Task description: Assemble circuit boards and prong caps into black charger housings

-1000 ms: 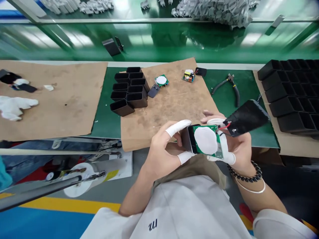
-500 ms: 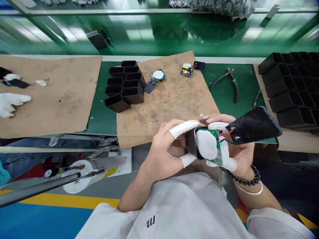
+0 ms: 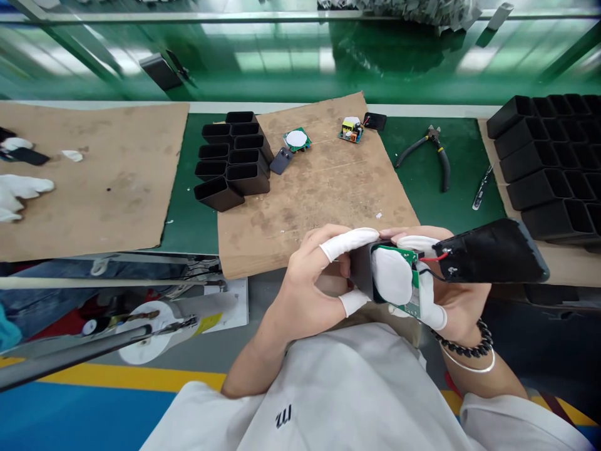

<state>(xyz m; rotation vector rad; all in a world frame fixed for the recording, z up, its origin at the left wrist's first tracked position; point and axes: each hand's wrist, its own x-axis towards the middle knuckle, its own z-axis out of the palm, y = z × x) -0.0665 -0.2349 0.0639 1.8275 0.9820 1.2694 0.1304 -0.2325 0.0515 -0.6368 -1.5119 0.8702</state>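
Observation:
My left hand [image 3: 319, 275], with white finger cots on thumb and forefinger, is closed around a black plastic case [image 3: 360, 270]. A green circuit board [image 3: 416, 294] with a round white pad [image 3: 393, 275] sits partly inside the open end of the case. My right hand [image 3: 457, 307], also in finger cots, grips the board's outer end from below and behind. Red and black wires join the board to a black end cap [image 3: 498, 250], which hangs out over my right hand. Some of the right fingers are hidden behind the board.
Black cases [image 3: 248, 178] stand grouped on the left of the cardboard [image 3: 323, 188]. Two boards [image 3: 297, 139] lie beyond my hands. Cutting pliers [image 3: 434, 153] and tweezers [image 3: 482, 188] lie right, near more cases [image 3: 558, 181]. A co-worker's gloved hand [image 3: 19, 194] is at far left.
The black end cap has swung to the right and lies flatter. My right hand has shifted slightly right with the board; the left hand has barely moved.

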